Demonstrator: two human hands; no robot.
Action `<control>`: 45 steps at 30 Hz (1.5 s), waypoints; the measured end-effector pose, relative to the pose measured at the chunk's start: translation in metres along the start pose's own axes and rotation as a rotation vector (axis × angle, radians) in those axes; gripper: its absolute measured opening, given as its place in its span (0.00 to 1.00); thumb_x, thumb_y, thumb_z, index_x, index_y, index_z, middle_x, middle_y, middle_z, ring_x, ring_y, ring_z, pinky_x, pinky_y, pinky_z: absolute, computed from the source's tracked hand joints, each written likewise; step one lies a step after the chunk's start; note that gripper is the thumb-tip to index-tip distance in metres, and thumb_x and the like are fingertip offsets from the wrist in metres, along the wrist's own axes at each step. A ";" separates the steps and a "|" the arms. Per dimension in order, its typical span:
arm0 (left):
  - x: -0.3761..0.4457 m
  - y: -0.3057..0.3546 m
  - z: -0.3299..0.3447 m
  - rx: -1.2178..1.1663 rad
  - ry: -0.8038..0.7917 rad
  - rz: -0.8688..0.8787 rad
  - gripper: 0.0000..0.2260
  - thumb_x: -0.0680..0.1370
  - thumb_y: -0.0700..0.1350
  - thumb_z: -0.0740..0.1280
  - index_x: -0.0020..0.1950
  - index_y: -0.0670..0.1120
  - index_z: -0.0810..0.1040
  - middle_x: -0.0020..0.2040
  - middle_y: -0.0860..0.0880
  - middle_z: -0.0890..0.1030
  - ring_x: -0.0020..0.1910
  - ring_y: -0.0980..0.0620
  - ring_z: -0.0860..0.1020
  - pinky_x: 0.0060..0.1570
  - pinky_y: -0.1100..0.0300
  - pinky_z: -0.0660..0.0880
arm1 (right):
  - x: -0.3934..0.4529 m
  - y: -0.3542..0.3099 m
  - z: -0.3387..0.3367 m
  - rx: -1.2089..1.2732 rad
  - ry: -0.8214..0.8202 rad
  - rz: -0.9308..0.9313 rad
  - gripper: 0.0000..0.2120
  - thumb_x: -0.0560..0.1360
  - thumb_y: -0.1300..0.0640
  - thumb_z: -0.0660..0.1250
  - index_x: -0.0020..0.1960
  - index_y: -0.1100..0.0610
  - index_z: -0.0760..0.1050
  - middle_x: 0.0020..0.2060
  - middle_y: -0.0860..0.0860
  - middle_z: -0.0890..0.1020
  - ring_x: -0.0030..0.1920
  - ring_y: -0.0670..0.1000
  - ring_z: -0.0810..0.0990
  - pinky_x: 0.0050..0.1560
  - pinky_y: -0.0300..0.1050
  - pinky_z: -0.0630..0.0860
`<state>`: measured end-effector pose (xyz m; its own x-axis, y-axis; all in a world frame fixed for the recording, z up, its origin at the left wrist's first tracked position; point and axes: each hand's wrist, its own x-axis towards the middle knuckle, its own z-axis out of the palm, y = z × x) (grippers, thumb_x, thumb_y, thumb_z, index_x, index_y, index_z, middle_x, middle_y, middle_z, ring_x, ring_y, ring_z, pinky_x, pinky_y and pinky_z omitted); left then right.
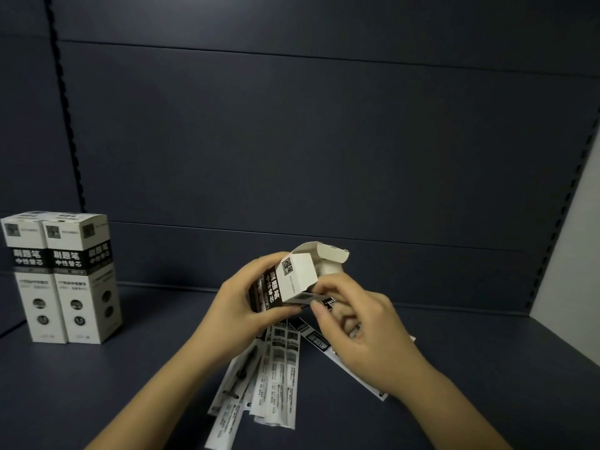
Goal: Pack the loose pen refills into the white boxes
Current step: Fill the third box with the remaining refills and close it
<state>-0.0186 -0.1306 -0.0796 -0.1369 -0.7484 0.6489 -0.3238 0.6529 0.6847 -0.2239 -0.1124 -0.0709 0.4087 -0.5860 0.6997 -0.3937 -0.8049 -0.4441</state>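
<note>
Fingers (pixel 259 315) of my left hand (pixel 240 303) wrap the open white-and-black cardboard box (pixel 285 284), held tilted above the dark desk (pixel 130 368). My right hand (pixel 363 332) pinches one flat white packaged refill (pixel 319 298) at its mouth. More packaged refills (pixel 276 378) fan below the box; two closed white boxes (pixel 61 277) stand far left.

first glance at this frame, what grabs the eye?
Centre frame: the left hand holds a white box tilted, top flap open, while the right hand works at its lower edge with a packet pinched in the fingers. Under the hands, loose refill packets lie fanned out on the dark shelf. At far left, closed white boxes stand upright side by side.
</note>
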 end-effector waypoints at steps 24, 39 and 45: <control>0.001 0.005 -0.007 -0.034 0.053 -0.005 0.30 0.69 0.34 0.78 0.62 0.60 0.75 0.59 0.61 0.81 0.60 0.61 0.79 0.57 0.70 0.74 | -0.004 0.034 -0.002 -0.435 -0.439 0.512 0.17 0.77 0.46 0.69 0.62 0.52 0.75 0.48 0.43 0.72 0.49 0.44 0.71 0.52 0.37 0.71; 0.001 0.003 -0.007 -0.006 0.048 -0.014 0.30 0.68 0.34 0.79 0.63 0.58 0.75 0.59 0.62 0.81 0.60 0.62 0.79 0.57 0.72 0.73 | -0.007 0.045 -0.001 -0.336 -0.549 0.620 0.11 0.76 0.56 0.67 0.58 0.53 0.75 0.49 0.46 0.78 0.45 0.45 0.76 0.39 0.32 0.70; 0.002 0.002 -0.007 -0.004 0.054 -0.021 0.30 0.68 0.34 0.78 0.63 0.58 0.75 0.59 0.62 0.81 0.60 0.61 0.79 0.57 0.70 0.74 | -0.004 0.038 -0.005 -0.376 -0.372 0.536 0.06 0.73 0.58 0.69 0.44 0.47 0.75 0.43 0.42 0.76 0.44 0.43 0.75 0.46 0.35 0.74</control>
<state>-0.0130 -0.1297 -0.0748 -0.0798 -0.7546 0.6514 -0.3228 0.6378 0.6993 -0.2448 -0.1399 -0.0876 0.3069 -0.9352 0.1766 -0.8441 -0.3532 -0.4034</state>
